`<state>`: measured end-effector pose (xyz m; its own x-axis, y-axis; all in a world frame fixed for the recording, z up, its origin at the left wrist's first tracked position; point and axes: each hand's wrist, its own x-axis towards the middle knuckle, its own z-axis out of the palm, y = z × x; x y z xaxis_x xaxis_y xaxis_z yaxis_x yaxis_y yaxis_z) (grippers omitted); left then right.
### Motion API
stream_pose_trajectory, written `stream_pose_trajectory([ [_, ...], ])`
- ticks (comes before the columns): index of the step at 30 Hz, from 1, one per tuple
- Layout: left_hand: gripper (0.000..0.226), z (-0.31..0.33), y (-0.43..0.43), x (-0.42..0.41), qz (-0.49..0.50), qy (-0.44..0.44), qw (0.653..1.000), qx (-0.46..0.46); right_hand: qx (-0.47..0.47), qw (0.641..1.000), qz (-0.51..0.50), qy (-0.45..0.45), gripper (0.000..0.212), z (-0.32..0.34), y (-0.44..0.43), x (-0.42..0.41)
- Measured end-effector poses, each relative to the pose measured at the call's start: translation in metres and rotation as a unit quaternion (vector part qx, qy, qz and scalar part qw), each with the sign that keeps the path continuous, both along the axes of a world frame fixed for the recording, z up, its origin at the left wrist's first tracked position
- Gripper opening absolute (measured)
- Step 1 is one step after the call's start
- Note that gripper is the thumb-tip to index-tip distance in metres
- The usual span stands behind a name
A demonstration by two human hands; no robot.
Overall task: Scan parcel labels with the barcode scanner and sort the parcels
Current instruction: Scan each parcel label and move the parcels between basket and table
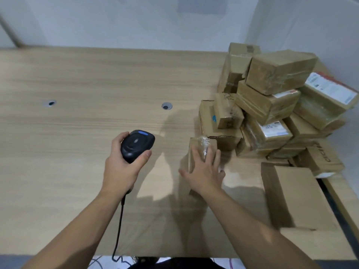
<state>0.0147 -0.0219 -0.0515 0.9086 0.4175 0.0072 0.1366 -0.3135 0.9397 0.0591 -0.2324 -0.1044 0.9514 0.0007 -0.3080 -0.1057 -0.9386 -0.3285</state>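
Near the tabletop's right edge, your right hand (pixel 204 169) lies spread, fingers straight, on a small parcel (pixel 196 144) at the foot of the pile (pixel 272 90). Left hand (pixel 120 167) grips the scanner (pixel 137 144). Pull carelessly and leaning boxes may slide. No label shows, so the scan may miss.

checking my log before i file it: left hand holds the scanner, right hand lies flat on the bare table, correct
Not quite. The left hand does hold the scanner, but the right hand lies on a small parcel, not on the bare table. The head view shows it.
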Motion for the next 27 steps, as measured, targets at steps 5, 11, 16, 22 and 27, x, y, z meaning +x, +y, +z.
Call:
stream_pose_trajectory([
  [5, 0.061, 0.006, 0.003, -0.004, -0.004, -0.013, 1.0, 0.014, 0.119, 0.992, -0.028, -0.027, 0.078, 0.001, -0.007, 0.004],
  [11, 0.062, 0.007, 0.005, -0.007, -0.004, -0.01, 1.0, 0.017, 0.424, 0.902, -0.065, 0.04, 0.082, -0.025, -0.026, -0.005],
  [16, 0.061, 0.005, 0.002, -0.008, -0.015, -0.007, 1.0, 0.026, 0.442, 0.888, -0.096, 0.081, 0.077, -0.046, -0.035, -0.019],
  [22, 0.06, 0.0, -0.004, -0.011, -0.037, 0.002, 0.999, 0.039, 0.45, 0.88, -0.128, 0.084, 0.079, -0.048, -0.034, -0.014],
  [27, 0.062, -0.003, -0.002, -0.017, -0.052, 0.013, 0.998, 0.043, 0.425, 0.896, -0.099, 0.084, 0.081, -0.055, -0.021, -0.003],
])
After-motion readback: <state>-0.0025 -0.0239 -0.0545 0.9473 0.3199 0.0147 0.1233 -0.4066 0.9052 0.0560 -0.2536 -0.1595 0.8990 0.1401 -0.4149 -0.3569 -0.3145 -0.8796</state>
